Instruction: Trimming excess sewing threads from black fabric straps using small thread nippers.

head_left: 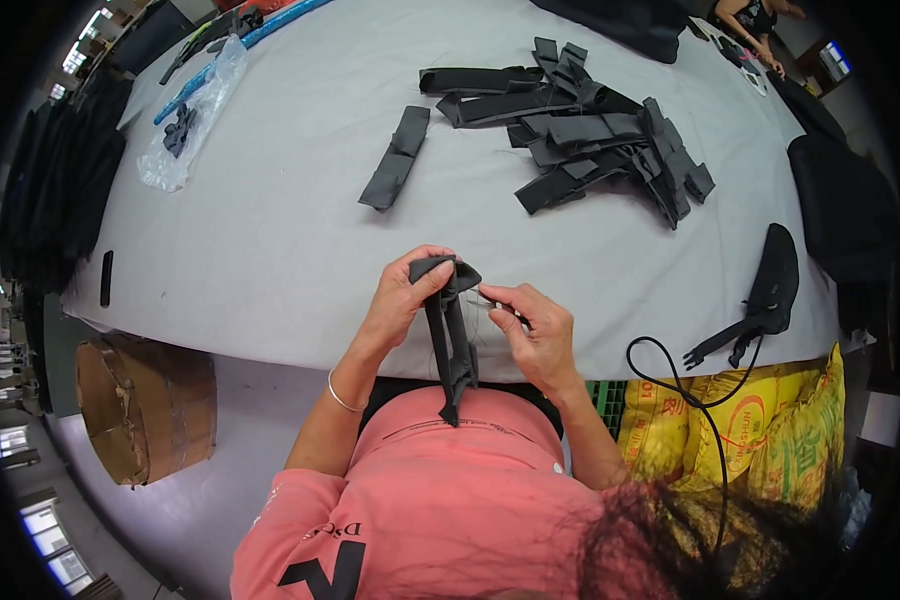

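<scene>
Close in front of my body, my left hand (410, 295) pinches the top end of a dark grey sewn fabric strip (456, 345), which hangs folded down against my shirt. To the right of it, my right hand (535, 330) is closed around a small, slim dark tool (503, 304); my fingers cover most of it, so its kind does not show. Its tip points toward the fabric's upper edge, where fine loose threads show. On the table beyond, a single dark grey strip (395, 158) lies apart from a tangled pile of similar strips (590, 135).
A grey cloth covers the table (260, 230). On its right lies a black handheld tool (765, 290) with a cord. Clear plastic (185, 135) rests at far left. Below are a cardboard container (150, 405) and yellow sacks (730, 420). Another person (755, 25) is at the far right.
</scene>
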Action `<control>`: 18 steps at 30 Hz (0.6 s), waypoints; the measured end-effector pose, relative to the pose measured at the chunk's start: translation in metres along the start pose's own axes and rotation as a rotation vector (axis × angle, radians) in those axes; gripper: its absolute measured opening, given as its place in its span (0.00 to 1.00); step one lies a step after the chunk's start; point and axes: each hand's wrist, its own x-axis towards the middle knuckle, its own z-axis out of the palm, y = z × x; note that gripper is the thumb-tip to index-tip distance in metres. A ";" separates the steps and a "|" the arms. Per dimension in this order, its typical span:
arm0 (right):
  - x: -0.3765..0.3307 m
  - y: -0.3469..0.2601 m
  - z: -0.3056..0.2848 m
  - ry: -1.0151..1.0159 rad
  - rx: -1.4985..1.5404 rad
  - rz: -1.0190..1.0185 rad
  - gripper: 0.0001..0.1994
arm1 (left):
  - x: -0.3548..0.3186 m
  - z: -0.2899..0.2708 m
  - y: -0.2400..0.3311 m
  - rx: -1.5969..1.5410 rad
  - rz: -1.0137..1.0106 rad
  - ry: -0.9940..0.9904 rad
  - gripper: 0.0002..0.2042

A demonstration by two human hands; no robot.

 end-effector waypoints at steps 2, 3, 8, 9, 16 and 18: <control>0.001 0.000 0.002 -0.006 0.014 -0.002 0.12 | 0.000 -0.003 -0.002 -0.057 -0.020 -0.016 0.12; 0.001 0.001 0.003 -0.007 0.014 -0.002 0.12 | 0.000 -0.004 -0.003 -0.113 -0.040 -0.032 0.12; 0.000 0.004 0.009 -0.027 0.157 0.045 0.10 | -0.002 -0.003 0.001 -0.288 -0.048 -0.122 0.14; 0.001 0.004 0.010 -0.028 0.156 0.043 0.10 | -0.002 -0.003 0.001 -0.314 -0.044 -0.142 0.14; 0.003 0.001 0.019 0.023 0.199 0.046 0.09 | -0.002 -0.001 0.000 -0.411 -0.086 -0.150 0.15; 0.004 0.001 0.022 0.033 0.210 0.036 0.08 | -0.002 -0.001 -0.002 -0.466 -0.059 -0.149 0.16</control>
